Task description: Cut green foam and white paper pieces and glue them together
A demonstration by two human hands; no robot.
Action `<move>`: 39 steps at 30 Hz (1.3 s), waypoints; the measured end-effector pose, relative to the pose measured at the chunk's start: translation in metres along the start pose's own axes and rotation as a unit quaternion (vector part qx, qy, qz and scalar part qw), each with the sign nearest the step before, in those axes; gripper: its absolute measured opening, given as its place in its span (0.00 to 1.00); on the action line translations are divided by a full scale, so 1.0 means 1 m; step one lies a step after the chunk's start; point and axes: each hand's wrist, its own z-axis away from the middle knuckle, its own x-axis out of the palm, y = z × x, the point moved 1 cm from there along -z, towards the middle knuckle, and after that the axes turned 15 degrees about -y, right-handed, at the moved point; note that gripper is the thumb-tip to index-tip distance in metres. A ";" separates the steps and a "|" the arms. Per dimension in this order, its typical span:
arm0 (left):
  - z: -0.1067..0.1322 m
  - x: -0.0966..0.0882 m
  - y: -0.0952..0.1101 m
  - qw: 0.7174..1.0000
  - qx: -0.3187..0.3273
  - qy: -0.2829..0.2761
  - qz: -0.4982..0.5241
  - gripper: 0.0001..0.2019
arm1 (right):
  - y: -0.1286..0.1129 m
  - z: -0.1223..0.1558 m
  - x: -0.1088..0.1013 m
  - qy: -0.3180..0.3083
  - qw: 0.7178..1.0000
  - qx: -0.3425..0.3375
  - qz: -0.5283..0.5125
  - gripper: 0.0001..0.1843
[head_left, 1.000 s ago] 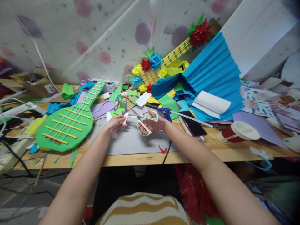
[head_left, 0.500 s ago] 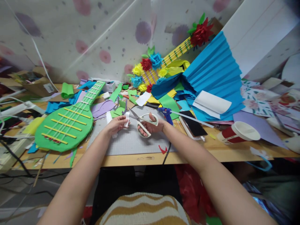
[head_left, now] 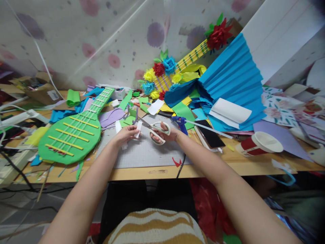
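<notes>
Between the fingers of my left hand [head_left: 127, 134] is a small white paper strip [head_left: 138, 129], pinched upright over the grey cutting mat [head_left: 142, 157]. My right hand [head_left: 167, 133] grips a pair of white-handled scissors [head_left: 160, 124], thumb and fingers through the loops. The blades point left, just above and beside the strip; I cannot tell whether they touch it. More white paper [head_left: 118, 126] lies behind and under my left hand. A blue glue gun [head_left: 181, 124] with a long white glue stick rests right of my right hand.
A green paper lute [head_left: 68, 135] lies at left. Behind stands a yellow paper guitar [head_left: 191, 54] with paper flowers, next to a pleated blue paper fan [head_left: 233, 81]. A phone [head_left: 210, 134] and a red-and-white paper cup [head_left: 259, 144] are at right. Red scraps [head_left: 177, 162] lie near the front edge.
The scissors' handles have come closer together in my right hand. The white strip in my left hand has tilted slightly to the right.
</notes>
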 end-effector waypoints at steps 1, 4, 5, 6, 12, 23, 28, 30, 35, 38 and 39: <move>0.000 0.000 0.001 1.000 -0.001 0.002 -0.002 0.12 | 0.001 -0.001 -0.001 -0.007 1.000 -0.007 0.003 0.38; 0.001 0.001 0.003 1.000 -0.003 0.007 -0.006 0.13 | 0.003 -0.003 -0.008 -0.039 0.998 -0.026 0.034 0.32; 0.001 0.000 0.002 1.000 -0.005 0.007 -0.011 0.12 | 0.004 -0.003 -0.010 -0.043 0.997 -0.031 0.049 0.30; 0.001 0.000 0.001 1.000 -0.009 0.007 -0.015 0.12 | 0.004 -0.002 -0.012 -0.041 0.996 -0.038 0.064 0.29; 0.000 -0.003 -0.010 1.000 -0.020 0.005 0.007 0.15 | -0.005 0.003 -0.017 0.126 0.965 -0.069 0.219 0.25; -0.010 0.006 -0.005 0.989 0.035 0.100 -0.107 0.17 | 0.004 0.010 -0.021 0.472 0.594 0.260 0.598 0.19; -0.013 0.011 -0.005 0.986 0.046 0.105 -0.122 0.17 | 0.003 0.006 -0.019 0.482 0.596 0.267 0.584 0.19; -0.014 0.012 -0.004 0.986 0.049 0.107 -0.116 0.17 | -0.002 0.006 -0.017 0.476 0.600 0.267 0.585 0.20; -0.016 0.018 -0.004 0.989 0.027 0.095 -0.108 0.15 | -0.018 0.005 -0.009 0.485 0.597 0.244 0.591 0.15; -0.018 0.023 -0.004 0.992 -0.005 0.075 -0.103 0.15 | -0.020 -0.003 -0.004 0.456 0.672 0.135 0.568 0.15; -0.019 0.025 -0.004 0.992 -0.009 0.071 -0.101 0.16 | -0.019 -0.008 -0.003 0.432 0.718 0.088 0.538 0.16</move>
